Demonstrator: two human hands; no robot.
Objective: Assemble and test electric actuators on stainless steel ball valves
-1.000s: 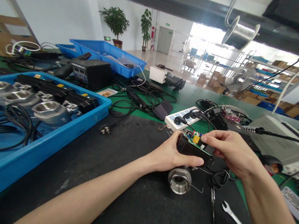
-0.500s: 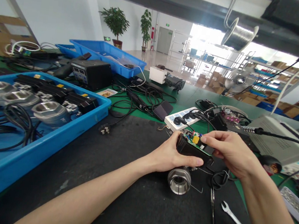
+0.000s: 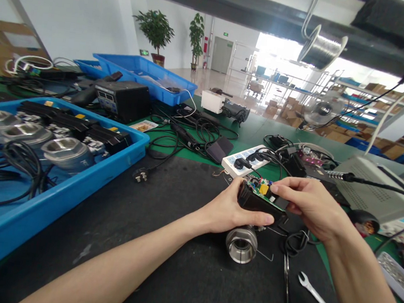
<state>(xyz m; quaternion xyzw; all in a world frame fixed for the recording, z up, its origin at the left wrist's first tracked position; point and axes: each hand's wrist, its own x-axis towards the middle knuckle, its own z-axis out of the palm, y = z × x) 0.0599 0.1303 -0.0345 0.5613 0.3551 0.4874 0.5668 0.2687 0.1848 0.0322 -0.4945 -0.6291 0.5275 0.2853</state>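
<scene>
two hands (image 3: 226,210) work over black matting (image 3: 179,285), plants (image 3: 155,28) beyond.

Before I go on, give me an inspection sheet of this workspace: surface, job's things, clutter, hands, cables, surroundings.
Surface: black mat on a green bench, with light scuffs.
Job's things: black housing with its circuit board exposed; metal fitting below, their joint hidden.
Clutter: wrench at lower right; blue tray of similar units to the left.
Hands: left hand grips the housing; right hand has fingertips at the board, any grip unclear.
Cables: loose plug on the mat; tangled cords behind; power strip in use.
Surroundings: hanging wire spool, potted plants, shelves; other people: nothing seen.
</scene>
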